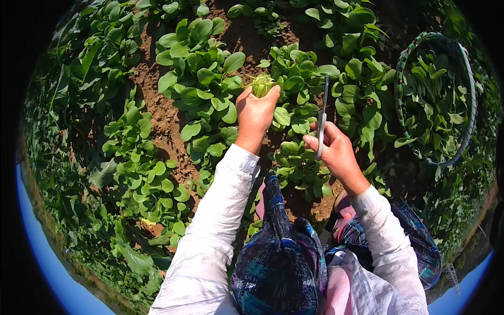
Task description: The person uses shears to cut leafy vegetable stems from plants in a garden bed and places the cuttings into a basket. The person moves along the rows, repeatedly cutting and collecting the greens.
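Note:
My left hand (255, 114) is closed around a small bunch of greens (261, 86), whose pale green stems poke up above the thumb. The rest of that bunch is hidden inside the fist. In my right hand (340, 155) is a pair of scissors (322, 132) with grey-white handles. Their blades point away from me and are seen nearly edge-on, some way right of the bunch. Low leafy green plants (295, 78) grow between and beyond both hands. Another leafy clump (201, 75) stands just left of my left hand.
A round basket (400, 75) with a green-and-white wrapped rim stands at the right, holding many loose leaves (433, 102). Bare brown soil (165, 122) runs between the plant rows. My bent knee (279, 271) in patterned trousers and a pink shoe (344, 214) are close below.

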The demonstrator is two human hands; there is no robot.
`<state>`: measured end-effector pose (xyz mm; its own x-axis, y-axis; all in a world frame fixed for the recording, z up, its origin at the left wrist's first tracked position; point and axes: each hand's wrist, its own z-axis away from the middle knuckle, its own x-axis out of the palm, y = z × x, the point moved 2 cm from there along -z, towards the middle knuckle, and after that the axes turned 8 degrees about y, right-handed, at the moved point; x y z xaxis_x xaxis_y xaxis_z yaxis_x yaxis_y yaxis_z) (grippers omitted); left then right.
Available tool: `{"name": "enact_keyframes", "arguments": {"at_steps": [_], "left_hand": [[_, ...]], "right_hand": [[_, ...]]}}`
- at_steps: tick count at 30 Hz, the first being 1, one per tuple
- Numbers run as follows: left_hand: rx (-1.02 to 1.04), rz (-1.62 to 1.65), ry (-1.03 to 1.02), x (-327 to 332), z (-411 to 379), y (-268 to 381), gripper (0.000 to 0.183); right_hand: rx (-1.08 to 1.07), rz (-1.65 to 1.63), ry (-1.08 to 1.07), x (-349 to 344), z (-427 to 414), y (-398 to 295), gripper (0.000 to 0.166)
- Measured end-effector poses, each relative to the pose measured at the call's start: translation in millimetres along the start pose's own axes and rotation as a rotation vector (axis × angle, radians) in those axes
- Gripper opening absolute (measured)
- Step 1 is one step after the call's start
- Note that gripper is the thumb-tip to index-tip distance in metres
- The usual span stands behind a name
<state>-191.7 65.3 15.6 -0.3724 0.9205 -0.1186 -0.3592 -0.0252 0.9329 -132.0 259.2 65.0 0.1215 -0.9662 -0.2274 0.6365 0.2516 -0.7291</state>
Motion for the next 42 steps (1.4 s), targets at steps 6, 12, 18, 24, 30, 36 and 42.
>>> {"name": "enact_keyframes", "arguments": {"at_steps": [6,12,18,24,30,36,42], "left_hand": [[-0.18,0.189,0.197,-38.4,14.7,-33.9,0.012],[-0.341,0.238,0.306,-44.3,22.6,-45.5,0.01],[-0.371,0.197,0.283,-45.3,33.4,-52.4,0.012],[-0.103,-0.03,0.257,-47.0,67.4,-34.6,0.012],[0.387,-0.356,0.004,-8.3,36.9,20.0,0.014],[0.407,-1.092,-0.161,21.4,-12.2,-6.1,0.012],[0.508,-1.189,-0.151,23.2,-12.2,-22.1,0.014]], "right_hand": [[-0.081,-0.114,0.028,4.1,-5.9,-16.5,0.045],[-0.056,-0.052,-0.109,14.7,-28.5,-31.8,0.037],[-0.004,0.379,-0.207,12.1,-11.7,-5.8,0.044],[-0.141,0.662,-0.261,26.0,-20.9,9.5,0.048],[-0.156,0.704,-0.246,28.6,-20.1,8.8,0.048],[-0.138,0.637,-0.246,8.4,4.5,13.0,0.047],[-0.079,0.617,-0.244,-16.8,29.0,25.3,0.043]]}}
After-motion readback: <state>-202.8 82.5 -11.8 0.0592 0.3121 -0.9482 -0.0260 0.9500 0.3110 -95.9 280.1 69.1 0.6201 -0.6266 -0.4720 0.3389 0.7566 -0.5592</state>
